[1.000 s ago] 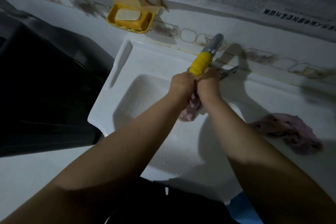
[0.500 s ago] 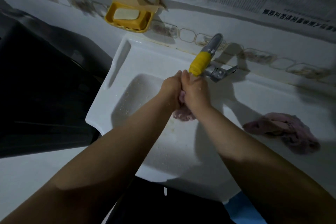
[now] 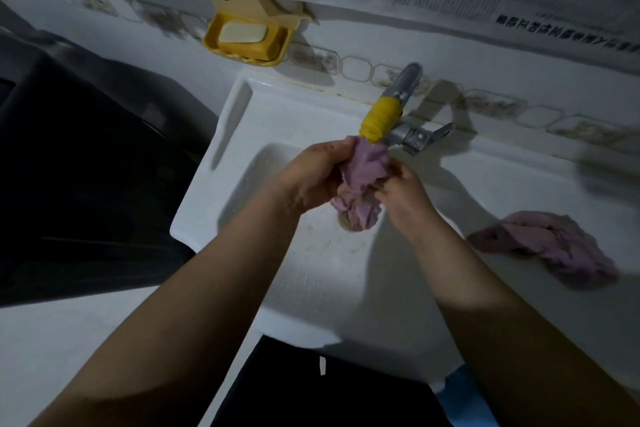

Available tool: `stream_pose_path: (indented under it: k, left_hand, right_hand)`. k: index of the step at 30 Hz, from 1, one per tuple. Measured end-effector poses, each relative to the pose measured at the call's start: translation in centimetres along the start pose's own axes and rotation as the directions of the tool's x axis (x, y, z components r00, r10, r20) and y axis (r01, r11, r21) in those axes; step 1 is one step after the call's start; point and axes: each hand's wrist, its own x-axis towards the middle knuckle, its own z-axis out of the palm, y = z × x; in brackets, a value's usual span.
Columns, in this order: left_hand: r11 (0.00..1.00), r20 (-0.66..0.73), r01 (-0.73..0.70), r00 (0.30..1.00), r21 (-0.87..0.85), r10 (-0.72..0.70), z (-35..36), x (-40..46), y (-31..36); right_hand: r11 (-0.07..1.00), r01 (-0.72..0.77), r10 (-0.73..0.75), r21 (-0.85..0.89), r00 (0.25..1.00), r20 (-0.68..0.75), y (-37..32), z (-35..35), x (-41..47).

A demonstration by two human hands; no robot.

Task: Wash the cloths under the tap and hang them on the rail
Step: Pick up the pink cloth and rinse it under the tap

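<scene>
Together, left hand (image 3: 311,177) and right hand (image 3: 403,191) clutch pink cloth (image 3: 362,184) beneath tap (image 3: 377,118).

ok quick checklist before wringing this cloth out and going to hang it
1. Both hands on the pink cloth: ok, left hand and right hand grip it.
2. Cloth over the sink basin: ok.
3. Cloth under the yellow tap spout: ok.
4. Water running: cannot tell.
5. Second pink cloth washed: cannot tell, it lies on the counter.
6. Rail within reach: cannot tell, not in view.
</scene>
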Motion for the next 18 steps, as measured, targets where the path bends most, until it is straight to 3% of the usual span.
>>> stream_pose_path:
  k: [6,9,12,14,18]
  left_hand:
    - [0.999,-0.158,0.002,0.987,0.051,0.006,-0.8,0.5,0.3]
    - [0.994,-0.244,-0.009,0.970,-0.112,-0.019,-0.4,1.1,0.0]
    - [0.944,-0.275,-0.033,0.959,-0.328,-0.062,0.7,1.8,-0.3]
    - [0.928,-0.223,-0.020,0.973,-0.372,-0.068,1.8,1.3,-0.7]
    - [0.932,-0.104,-0.021,0.994,-0.362,-0.018,2.2,0.7,-1.9]
  right_hand:
    - [0.998,0.021,-0.008,0.052,0.971,-0.238,-1.9,0.0,1.5]
    - [0.954,0.133,-0.176,-0.269,0.975,-0.140,-3.0,0.8,0.1]
    - [0.731,0.274,-0.348,-0.625,0.938,0.004,-1.9,2.5,-1.4]
    - [0.598,0.264,-0.415,-0.757,0.910,-0.010,-1.6,3.0,-1.2]
    - [0.689,0.143,-0.352,-0.711,0.923,-0.156,-3.3,2.2,0.7]
